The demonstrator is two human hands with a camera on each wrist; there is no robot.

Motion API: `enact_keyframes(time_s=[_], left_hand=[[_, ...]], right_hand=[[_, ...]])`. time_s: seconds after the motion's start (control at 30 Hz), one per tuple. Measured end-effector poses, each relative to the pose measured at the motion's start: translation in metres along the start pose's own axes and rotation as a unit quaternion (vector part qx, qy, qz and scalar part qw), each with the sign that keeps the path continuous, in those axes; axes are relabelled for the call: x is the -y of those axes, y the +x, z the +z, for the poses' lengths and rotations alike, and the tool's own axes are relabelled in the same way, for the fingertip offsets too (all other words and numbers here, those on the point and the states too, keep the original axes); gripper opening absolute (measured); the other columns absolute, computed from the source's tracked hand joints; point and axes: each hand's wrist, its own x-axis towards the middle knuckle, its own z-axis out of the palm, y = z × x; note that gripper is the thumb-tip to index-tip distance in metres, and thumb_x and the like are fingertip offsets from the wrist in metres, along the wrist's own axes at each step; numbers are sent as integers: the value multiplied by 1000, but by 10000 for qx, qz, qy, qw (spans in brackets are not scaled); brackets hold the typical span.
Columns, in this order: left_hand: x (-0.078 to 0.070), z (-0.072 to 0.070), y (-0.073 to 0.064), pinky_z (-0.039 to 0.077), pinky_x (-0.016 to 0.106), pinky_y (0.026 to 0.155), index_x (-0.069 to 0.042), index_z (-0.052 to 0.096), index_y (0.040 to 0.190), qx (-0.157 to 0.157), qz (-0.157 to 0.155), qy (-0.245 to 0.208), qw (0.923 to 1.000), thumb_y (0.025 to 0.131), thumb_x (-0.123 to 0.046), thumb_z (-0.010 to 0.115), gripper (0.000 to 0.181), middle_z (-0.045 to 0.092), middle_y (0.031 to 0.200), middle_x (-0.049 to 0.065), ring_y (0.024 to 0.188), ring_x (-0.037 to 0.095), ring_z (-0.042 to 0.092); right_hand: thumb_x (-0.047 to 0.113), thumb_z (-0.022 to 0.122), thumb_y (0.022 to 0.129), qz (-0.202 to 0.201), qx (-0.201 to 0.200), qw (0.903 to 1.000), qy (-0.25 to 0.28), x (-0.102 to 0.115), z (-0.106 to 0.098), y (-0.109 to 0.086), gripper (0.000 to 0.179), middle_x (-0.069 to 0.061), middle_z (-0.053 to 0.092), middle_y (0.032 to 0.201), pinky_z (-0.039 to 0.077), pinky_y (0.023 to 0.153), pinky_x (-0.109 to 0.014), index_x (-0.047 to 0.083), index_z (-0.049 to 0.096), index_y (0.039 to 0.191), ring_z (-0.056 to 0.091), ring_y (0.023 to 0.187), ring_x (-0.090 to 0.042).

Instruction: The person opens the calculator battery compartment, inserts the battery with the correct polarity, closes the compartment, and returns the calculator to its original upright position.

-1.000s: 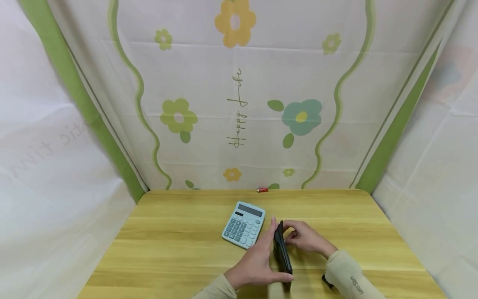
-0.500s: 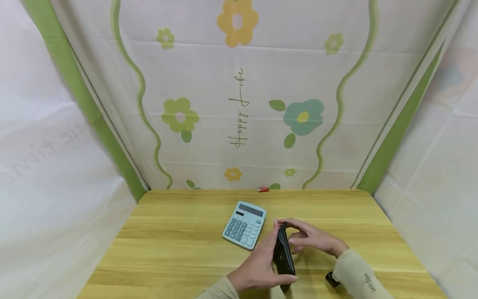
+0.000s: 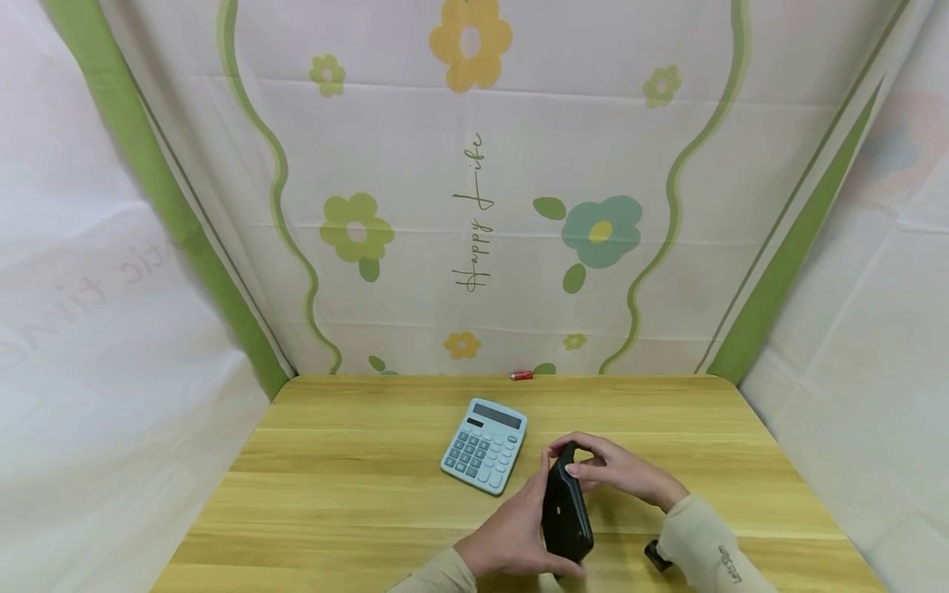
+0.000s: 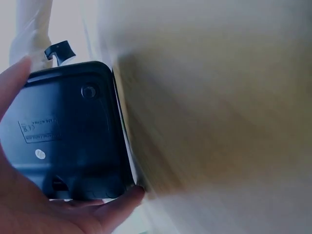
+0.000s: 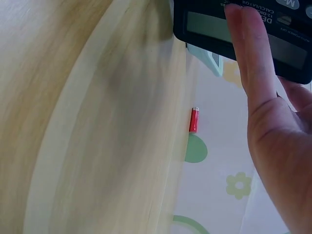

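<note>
A black desk calculator (image 3: 567, 515) is held up on its side between both hands. Its back, with a printed label and a small white sticker, faces the left wrist camera. The left hand (image 3: 511, 527) grips it along the edges, thumb at the near end and fingers towards the far end. At that far end the right hand (image 3: 623, 473) pinches it, thumb on the back. In the right wrist view two fingers (image 5: 251, 53) lie across the front beside the grey display. Left of the hands a light blue calculator (image 3: 485, 445) lies face up on the table.
A red battery (image 3: 522, 375) lies at the back edge of the wooden table (image 3: 334, 494). A small black piece (image 3: 656, 556) sits beside the right sleeve. White flowered cloth (image 3: 415, 148) hangs behind the table and on both sides.
The black calculator has turned so more of its back shows in the head view. The right hand's thumb has come onto that back, its fingers over the far end.
</note>
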Motion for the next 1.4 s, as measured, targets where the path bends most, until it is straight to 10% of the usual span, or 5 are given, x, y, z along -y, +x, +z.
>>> enact_keyframes(time_s=[0.47, 1.4], left_hand=[[2, -3, 4, 51, 41, 108, -21, 6, 168, 417, -747, 632, 9943, 70, -72, 84, 135, 31, 168, -2, 135, 26, 48], [-2, 4, 5, 45, 38, 117, -5, 24, 164, 269, -1072, 2106, 9713, 65, -79, 82, 137, 36, 165, 14, 144, 30, 46]], right_hand=[[10, 59, 105, -293, 194, 9994, 19, -5, -15, -11, 55, -33, 40, 157, 56, 99, -27, 1, 42, 157, 64, 127, -15], [13, 79, 93, -15, 441, 9962, -745, -15, -19, -13, 60, -34, 40, 157, 60, 91, -27, -2, 56, 146, 66, 118, -6]])
